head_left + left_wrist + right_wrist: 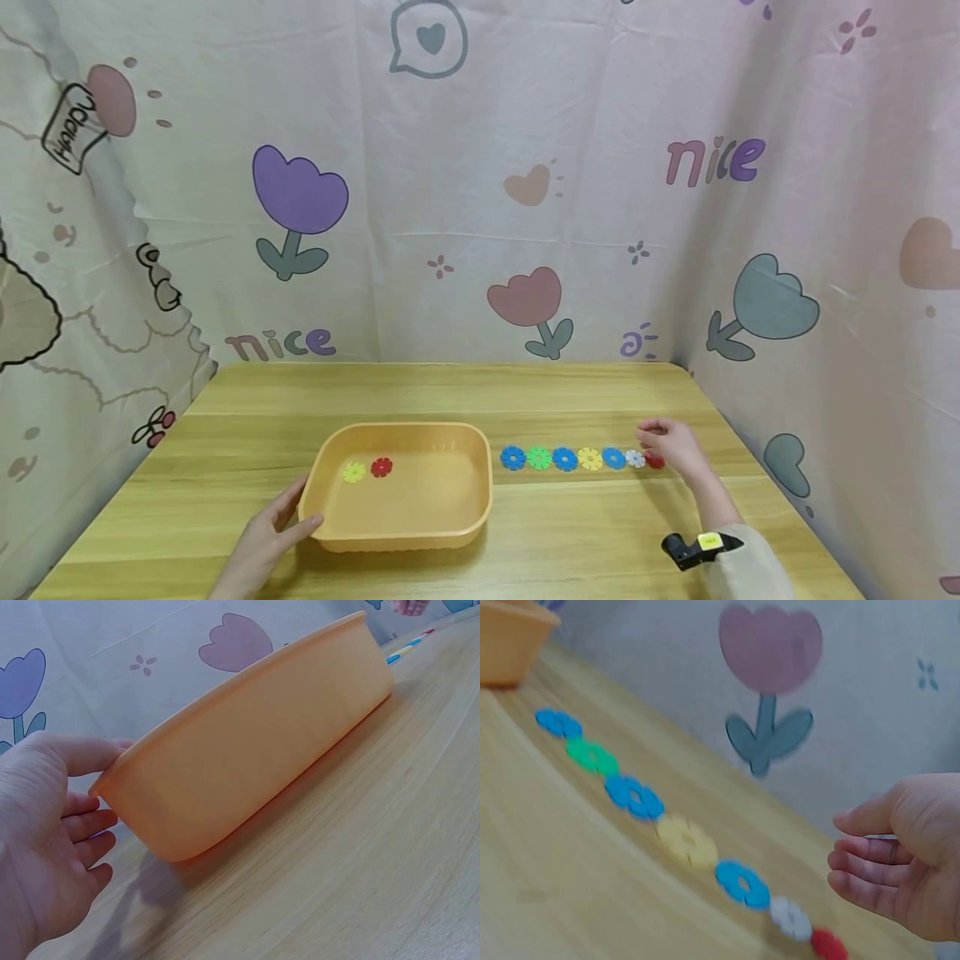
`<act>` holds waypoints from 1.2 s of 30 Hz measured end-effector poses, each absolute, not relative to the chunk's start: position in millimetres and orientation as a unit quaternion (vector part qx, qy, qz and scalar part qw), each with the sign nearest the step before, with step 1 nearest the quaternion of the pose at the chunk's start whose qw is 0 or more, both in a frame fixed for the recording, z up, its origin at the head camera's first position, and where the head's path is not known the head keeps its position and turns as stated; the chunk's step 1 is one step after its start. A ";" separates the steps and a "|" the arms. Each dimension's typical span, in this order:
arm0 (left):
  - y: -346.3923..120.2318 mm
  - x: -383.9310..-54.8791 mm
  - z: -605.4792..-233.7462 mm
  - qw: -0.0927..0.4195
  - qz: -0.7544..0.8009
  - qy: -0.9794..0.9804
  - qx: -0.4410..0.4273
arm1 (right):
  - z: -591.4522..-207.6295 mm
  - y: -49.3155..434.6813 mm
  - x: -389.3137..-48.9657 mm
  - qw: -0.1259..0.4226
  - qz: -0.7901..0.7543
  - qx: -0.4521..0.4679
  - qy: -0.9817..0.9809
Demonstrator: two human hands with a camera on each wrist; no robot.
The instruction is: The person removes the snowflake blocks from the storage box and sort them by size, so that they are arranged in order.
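My left hand grips the left rim of an orange plastic basin, a finger hooked over the edge and the others against or near the outside wall. Inside the basin lie a yellow-green snowflake disc and a red one. To its right several discs run in a row: blue, green, blue, yellow, blue, white and red. Above the red end hovers my right hand, fingers loosely bent, with nothing visible between them; it partly covers that red disc in the head view.
The wooden table carries everything. A printed curtain rises behind its far edge and along both sides. On my right wrist sits a black camera mount with a yellow label.
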State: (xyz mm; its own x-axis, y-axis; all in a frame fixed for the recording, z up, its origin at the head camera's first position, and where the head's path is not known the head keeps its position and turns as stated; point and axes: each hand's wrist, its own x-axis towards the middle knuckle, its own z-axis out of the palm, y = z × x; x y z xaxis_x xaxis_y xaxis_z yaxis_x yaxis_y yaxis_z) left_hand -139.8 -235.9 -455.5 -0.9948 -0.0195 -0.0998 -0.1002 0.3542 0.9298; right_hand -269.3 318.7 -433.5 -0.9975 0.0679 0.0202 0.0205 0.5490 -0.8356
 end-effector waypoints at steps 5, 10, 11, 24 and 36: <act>-235.8 -139.4 -455.1 0.025 0.564 0.825 -0.029 | -416.4 294.5 -272.3 0.014 0.495 0.012 -0.869; -236.2 -139.4 -457.0 0.020 0.563 0.825 -0.030 | -402.1 266.5 -274.3 0.004 0.517 0.048 -0.854; -236.2 -139.4 -457.4 0.019 0.566 0.824 -0.030 | -399.5 260.5 -274.6 0.002 0.520 0.056 -0.852; -235.4 -138.0 -457.5 0.014 0.572 0.819 -0.029 | -381.7 168.1 -273.6 -0.050 0.551 0.138 -0.821; -234.1 -139.1 -454.8 0.039 0.593 0.803 -0.044 | -353.6 85.6 -245.7 -0.098 0.557 0.218 -0.796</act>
